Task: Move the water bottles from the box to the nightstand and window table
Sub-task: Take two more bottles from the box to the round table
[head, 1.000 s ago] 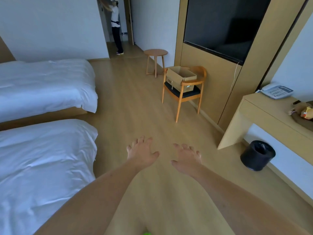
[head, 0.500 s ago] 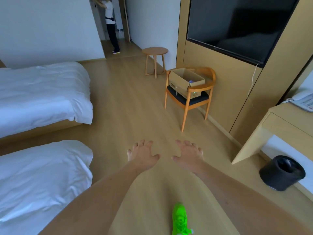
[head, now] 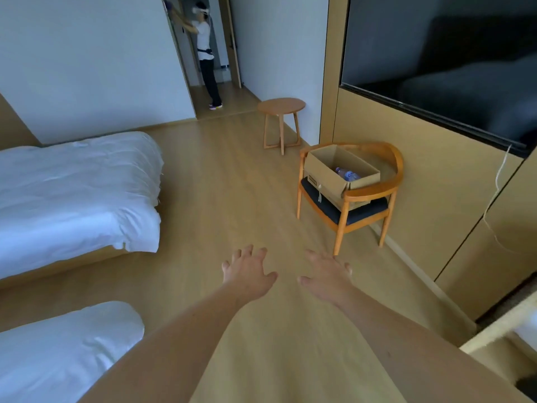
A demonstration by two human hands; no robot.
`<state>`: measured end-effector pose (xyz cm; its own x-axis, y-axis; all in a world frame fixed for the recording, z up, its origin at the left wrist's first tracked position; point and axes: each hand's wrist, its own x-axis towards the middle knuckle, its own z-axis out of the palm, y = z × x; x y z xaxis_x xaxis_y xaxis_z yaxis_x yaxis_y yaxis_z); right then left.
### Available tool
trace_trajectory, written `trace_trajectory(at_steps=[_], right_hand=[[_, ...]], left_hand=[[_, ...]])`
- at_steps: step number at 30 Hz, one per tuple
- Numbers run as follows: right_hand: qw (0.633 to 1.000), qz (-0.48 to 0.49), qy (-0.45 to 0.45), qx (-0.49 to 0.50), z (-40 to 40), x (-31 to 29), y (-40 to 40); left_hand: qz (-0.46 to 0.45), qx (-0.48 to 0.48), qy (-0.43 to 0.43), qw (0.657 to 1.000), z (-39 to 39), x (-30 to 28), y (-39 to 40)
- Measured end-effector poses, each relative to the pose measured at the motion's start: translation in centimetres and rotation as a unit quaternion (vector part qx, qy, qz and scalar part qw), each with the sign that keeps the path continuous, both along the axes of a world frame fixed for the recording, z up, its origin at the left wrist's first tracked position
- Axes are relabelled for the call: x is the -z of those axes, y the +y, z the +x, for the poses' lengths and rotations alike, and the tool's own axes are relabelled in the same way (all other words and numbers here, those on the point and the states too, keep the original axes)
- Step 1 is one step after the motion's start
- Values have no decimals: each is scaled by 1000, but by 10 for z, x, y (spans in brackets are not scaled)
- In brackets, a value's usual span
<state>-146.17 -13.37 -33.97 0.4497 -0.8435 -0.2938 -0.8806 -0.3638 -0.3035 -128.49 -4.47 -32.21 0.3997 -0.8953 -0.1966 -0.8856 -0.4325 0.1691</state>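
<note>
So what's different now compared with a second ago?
The person has walked toward the chair: it and the cardboard box on it look nearer, and a water bottle inside now shows. The desk, phone and black bin have slipped out of view. Both hands, left hand and right hand, stay open and empty, stretched forward.

We see the room in soft, even daylight, bright without harsh shadows, with a bluish cast on the white bed at left and only faint shade under the chair. The dark screen at far right carries dim reflections rather than glare. The wide lens bends walls near the edges, and the near right corner is smeared with blur.
</note>
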Motion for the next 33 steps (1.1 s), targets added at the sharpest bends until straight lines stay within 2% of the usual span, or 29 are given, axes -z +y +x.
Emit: trace_trajectory(at_steps=[8, 21, 33], right_hand=[[1000, 9, 9, 13, 53, 16, -127], [994, -5, 27, 102, 180, 19, -376], [992, 3, 53, 117, 236, 48, -573]], left_hand=[[8, 49, 8, 999, 50, 21, -152], [0, 117, 19, 993, 202, 19, -432], [-2, 161, 50, 986, 247, 52, -637]])
